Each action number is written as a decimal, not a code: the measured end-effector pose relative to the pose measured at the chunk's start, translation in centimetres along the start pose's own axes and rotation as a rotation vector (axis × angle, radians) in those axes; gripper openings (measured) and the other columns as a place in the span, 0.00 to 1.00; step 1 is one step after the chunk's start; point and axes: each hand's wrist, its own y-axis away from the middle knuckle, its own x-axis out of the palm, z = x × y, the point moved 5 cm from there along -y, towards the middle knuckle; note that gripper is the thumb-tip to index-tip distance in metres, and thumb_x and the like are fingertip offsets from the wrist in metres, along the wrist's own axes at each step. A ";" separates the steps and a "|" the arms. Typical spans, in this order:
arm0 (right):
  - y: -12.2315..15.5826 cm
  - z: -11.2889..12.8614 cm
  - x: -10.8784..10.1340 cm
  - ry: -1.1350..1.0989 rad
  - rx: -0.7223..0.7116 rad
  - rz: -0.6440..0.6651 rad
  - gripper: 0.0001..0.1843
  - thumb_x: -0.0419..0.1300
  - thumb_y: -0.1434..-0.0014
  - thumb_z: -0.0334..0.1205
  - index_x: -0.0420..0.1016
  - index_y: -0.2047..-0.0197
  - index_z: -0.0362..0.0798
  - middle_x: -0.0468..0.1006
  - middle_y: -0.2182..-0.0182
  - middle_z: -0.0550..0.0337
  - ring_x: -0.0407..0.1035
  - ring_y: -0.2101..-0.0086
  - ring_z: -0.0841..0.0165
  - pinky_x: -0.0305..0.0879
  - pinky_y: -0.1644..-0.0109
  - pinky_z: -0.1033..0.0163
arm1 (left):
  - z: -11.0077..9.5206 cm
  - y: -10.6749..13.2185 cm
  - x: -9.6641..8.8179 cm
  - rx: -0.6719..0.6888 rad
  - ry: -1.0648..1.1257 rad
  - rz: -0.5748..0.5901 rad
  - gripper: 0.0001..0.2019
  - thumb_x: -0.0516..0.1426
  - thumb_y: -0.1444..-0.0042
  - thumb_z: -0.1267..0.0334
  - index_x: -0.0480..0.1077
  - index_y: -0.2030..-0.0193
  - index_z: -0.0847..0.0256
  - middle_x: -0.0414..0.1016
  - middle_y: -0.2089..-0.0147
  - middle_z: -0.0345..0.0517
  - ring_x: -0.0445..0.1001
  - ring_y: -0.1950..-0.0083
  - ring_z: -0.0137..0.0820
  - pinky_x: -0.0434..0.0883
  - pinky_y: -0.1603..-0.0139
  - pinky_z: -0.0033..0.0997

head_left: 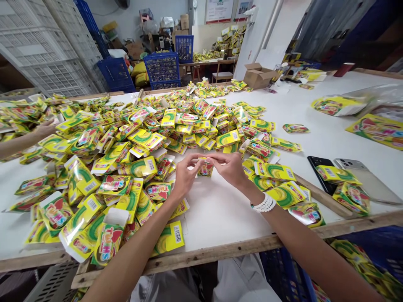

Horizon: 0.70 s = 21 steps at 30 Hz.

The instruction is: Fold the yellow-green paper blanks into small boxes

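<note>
Between my two hands, over the white tabletop (217, 209), a small yellow and green carton (206, 169) with a red fruit print stands upright. My left hand (188, 170) pinches its upper left edge with thumb and fingers. From the other side my right hand (228, 167), below a wrist with a white bead bracelet (263, 203), pinches the top edge too. The fingertips cover the carton's top end. A heap of similar cartons (189, 119) lies just beyond my hands, and more cartons with open flaps, such as one marked TWINS (108, 243), spread beside my left forearm.
Two phones (362, 176) lie at the right with cartons on them, near a wooden strip (323, 195). Another person's hand (44, 129) reaches into the heap at left. Blue crates (162, 69) and stacked white crates (34, 42) stand behind. An opened cardboard box (258, 76) sits at the far edge.
</note>
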 end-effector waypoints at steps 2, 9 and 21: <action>0.1 0.2 0.0 0.049 -0.032 0.007 0.11 0.66 0.36 0.45 0.91 0.59 0.51 0.90 0.62 0.54 0.85 0.65 0.57 0.83 0.58 0.55 | 0.1 0.0 -0.1 0.001 -0.009 -0.023 0.11 0.65 0.36 0.55 0.81 0.53 0.58 0.87 0.59 0.44 0.87 0.58 0.34 0.79 0.57 0.30; 0.3 0.6 0.2 0.278 -0.248 0.069 0.14 0.59 0.29 0.38 0.89 0.52 0.51 0.90 0.57 0.55 0.86 0.61 0.60 0.81 0.55 0.58 | 0.5 -0.2 -0.4 -0.041 0.013 -0.034 0.13 0.67 0.38 0.51 0.83 0.54 0.58 0.89 0.55 0.46 0.87 0.55 0.35 0.79 0.56 0.29; 0.3 1.5 -0.2 0.241 -0.299 0.056 0.14 0.64 0.33 0.31 0.91 0.54 0.54 0.90 0.58 0.59 0.87 0.62 0.59 0.82 0.56 0.59 | 0.3 -0.2 -0.5 -0.045 -0.002 -0.012 0.14 0.67 0.38 0.49 0.83 0.55 0.58 0.88 0.58 0.45 0.88 0.58 0.35 0.79 0.63 0.26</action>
